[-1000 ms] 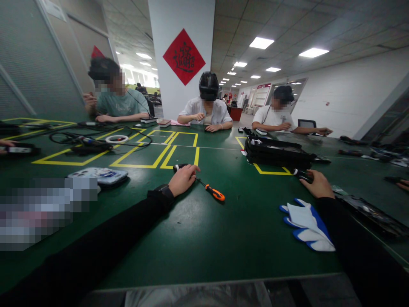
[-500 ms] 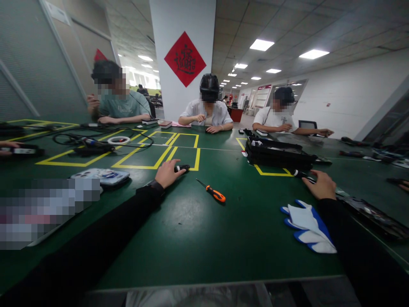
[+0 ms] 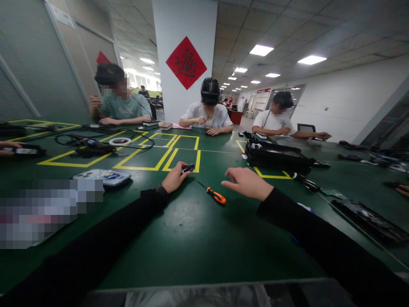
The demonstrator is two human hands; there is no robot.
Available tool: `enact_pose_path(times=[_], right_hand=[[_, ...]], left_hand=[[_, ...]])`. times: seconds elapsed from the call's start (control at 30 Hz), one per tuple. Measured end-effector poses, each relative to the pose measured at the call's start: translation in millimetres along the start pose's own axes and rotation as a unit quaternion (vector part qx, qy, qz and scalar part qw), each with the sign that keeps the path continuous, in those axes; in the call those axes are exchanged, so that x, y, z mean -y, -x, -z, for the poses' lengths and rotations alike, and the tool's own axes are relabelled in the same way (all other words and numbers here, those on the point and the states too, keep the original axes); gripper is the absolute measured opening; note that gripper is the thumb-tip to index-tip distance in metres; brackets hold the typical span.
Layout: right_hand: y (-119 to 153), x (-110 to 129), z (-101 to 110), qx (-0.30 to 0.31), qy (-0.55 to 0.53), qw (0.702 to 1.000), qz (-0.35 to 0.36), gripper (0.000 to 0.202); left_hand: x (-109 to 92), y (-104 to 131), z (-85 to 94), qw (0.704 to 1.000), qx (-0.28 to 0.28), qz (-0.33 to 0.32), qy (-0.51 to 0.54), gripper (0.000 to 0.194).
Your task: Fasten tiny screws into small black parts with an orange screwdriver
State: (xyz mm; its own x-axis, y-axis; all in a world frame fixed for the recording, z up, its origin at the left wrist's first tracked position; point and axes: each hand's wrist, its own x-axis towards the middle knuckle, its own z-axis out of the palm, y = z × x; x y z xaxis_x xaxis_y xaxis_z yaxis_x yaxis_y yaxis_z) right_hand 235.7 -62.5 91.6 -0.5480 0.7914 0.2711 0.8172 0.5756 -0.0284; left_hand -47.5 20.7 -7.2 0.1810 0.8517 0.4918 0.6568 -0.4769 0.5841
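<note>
My left hand [image 3: 174, 177] is closed around a small black object with a pale band [image 3: 188, 168], low over the yellow tape; its exact kind does not show. Held apart from everything, my right hand [image 3: 248, 182] hovers above the green table with its fingers loosely stretched and nothing in them. Between the two hands lies a screwdriver [image 3: 216, 196] with an orange and black handle, its tip toward my left hand. Farther right rests a black tube-like part [image 3: 306, 183]. My right sleeve covers most of a white and blue glove [image 3: 306, 207].
A black open casing [image 3: 277, 156] stands at the right, with a long dark part [image 3: 367, 219] nearer me. Left are a phone [image 3: 102, 177], black cables [image 3: 96, 149] and a white ring [image 3: 119, 141]. Several people sit around the green table [image 3: 198, 251].
My right hand has left the black tube-like part and moved left toward the screwdriver, its sleeve now covering the glove. My left hand has shifted slightly right with the small black object.
</note>
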Motion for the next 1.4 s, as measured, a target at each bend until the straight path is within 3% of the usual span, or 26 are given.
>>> enact_pose_path(times=[0.1, 0.23, 0.4, 0.5, 0.6, 0.67, 0.77, 0.87, 1.2, 1.3, 1.4], right_hand=[[-8.0, 26.6, -48.4, 0.064, 0.029, 0.997, -0.015, 0.042], [-7.6, 23.7, -81.5, 0.035, 0.024, 0.999, -0.024, 0.027], [-2.0, 14.9, -83.6, -0.022, -0.032, 0.999, -0.022, 0.025], [-2.0, 12.7, -86.3, -0.042, -0.063, 0.996, -0.038, 0.023], [-3.9, 9.1, -89.2, -0.084, -0.144, 0.985, -0.055, 0.022], [-4.9, 6.5, -89.2, -0.098, -0.211, 0.972, -0.021, 0.023], [-5.6, 5.0, -87.4, -0.092, -0.262, 0.960, 0.045, 0.025], [-5.8, 6.0, -86.0, -0.088, -0.270, 0.957, 0.057, 0.025], [-5.6, 5.2, -85.5, -0.092, -0.255, 0.962, 0.021, 0.027], [-5.2, 4.3, -86.9, -0.094, -0.236, 0.967, -0.013, 0.027], [-5.6, 2.8, -88.7, -0.084, -0.214, 0.972, -0.048, 0.026]], left_hand=[[-11.8, 2.8, -9.0, 0.997, -0.009, 0.035, 0.065, 0.032], [-26.4, 5.1, -22.9, 0.974, 0.012, 0.082, 0.210, 0.047], [-31.9, 3.8, -29.5, 0.955, 0.026, 0.136, 0.262, 0.041], [-32.0, 4.2, -27.1, 0.932, 0.002, 0.155, 0.327, 0.032], [-34.0, 6.4, -23.4, 0.901, -0.009, 0.158, 0.405, 0.031], [-36.3, 8.1, -21.6, 0.896, -0.004, 0.153, 0.416, 0.032], [-40.1, 9.8, -20.7, 0.903, -0.004, 0.150, 0.402, 0.033], [-43.1, 10.5, -20.9, 0.913, 0.005, 0.136, 0.385, 0.033], [-44.4, 11.8, -19.7, 0.957, 0.035, 0.082, 0.275, 0.038], [-45.7, 12.0, -19.2, 0.963, 0.043, 0.067, 0.258, 0.044], [-45.4, 11.4, -19.3, 0.971, 0.042, 0.053, 0.228, 0.037]])
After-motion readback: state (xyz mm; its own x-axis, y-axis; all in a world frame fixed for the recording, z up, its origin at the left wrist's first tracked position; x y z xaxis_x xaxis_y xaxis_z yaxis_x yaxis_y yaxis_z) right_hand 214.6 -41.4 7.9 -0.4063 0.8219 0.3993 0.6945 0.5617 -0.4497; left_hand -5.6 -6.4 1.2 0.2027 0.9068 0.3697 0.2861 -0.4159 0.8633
